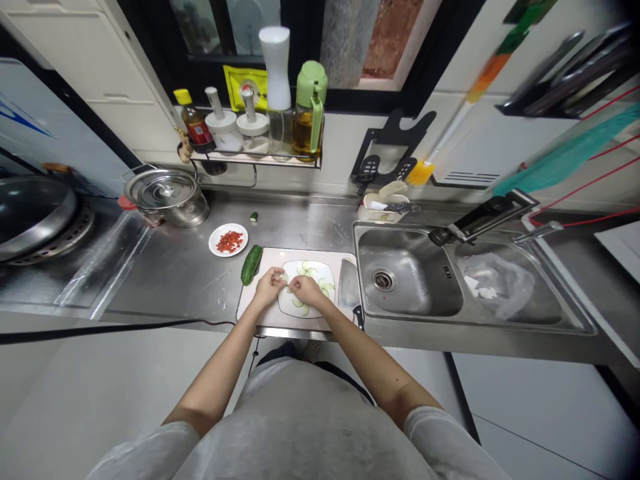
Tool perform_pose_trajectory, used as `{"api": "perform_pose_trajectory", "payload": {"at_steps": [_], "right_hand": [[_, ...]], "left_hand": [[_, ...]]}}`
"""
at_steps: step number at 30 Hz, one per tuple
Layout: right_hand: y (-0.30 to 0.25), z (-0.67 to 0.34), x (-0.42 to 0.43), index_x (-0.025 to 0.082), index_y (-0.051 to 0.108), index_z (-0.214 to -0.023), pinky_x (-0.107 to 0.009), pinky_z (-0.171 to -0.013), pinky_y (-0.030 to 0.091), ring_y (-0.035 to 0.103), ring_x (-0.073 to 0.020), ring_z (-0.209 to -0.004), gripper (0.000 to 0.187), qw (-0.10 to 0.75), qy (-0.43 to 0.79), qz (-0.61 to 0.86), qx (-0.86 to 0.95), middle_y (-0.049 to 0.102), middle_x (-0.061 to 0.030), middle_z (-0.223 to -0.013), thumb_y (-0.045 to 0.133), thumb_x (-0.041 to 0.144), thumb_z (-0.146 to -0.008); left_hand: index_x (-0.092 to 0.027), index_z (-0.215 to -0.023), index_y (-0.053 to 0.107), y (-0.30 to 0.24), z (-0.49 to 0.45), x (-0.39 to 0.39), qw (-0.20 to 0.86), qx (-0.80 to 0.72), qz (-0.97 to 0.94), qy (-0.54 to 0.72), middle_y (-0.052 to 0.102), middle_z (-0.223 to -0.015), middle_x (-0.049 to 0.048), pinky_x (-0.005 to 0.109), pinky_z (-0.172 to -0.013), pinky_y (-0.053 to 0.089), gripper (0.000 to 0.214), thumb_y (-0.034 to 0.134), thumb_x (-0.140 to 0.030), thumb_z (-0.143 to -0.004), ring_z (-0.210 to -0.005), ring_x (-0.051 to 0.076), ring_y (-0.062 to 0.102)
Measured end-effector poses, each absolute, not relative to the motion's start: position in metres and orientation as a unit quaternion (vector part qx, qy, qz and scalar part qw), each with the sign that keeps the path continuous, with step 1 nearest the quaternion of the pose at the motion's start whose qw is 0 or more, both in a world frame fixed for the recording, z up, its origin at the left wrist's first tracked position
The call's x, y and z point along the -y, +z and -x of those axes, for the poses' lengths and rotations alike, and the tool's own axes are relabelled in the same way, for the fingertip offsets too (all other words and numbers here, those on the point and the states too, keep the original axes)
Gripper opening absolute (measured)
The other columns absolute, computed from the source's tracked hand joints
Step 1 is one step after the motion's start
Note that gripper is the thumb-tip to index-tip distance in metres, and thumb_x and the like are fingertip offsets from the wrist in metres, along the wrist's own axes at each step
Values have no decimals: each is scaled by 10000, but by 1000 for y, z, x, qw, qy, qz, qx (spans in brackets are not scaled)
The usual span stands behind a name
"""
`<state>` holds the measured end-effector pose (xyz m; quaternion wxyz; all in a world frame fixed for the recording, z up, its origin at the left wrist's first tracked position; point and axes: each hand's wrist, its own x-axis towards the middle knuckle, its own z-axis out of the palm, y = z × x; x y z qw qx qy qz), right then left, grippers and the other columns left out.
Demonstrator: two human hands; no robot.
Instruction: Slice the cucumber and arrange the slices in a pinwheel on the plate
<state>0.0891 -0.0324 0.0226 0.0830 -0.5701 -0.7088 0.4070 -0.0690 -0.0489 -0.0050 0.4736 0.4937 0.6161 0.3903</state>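
My left hand [270, 287] is closed at the left edge of a white squarish plate [286, 308], its fingertips pinching a thin, pale cucumber slice. Close beside it, my right hand [306, 291] has its fingers pinched over the plate; what they hold is too small to make out. Cucumber slices [307, 269] lie fanned in small groups on the plate. Under the plate is a pale cutting board [270, 256]. A cleaver [349, 283] rests on the board's right side, and a cut cucumber [251, 265] lies at its left edge.
A small white plate [213, 241] holds chopped red pieces, near a cucumber end [254, 217]. To the left stand a lidded steel pot [185, 208] and a wok [35, 213]. The sink [410, 267] is on the right. A rack of bottles [260, 159] hangs behind.
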Motion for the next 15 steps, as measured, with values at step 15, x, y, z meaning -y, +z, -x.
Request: {"api": "perform_pose_trajectory", "payload": {"at_steps": [15], "right_hand": [[17, -83, 28, 176, 655, -892, -213, -546, 301, 569, -130, -719, 183, 33, 363, 595, 716, 685, -44, -871, 514, 293, -894]], "left_hand": [[-209, -1072, 637, 7, 68, 46, 294, -655, -660, 220, 646, -878, 36, 278, -749, 419, 296, 570, -180, -785, -809, 175, 579]]}}
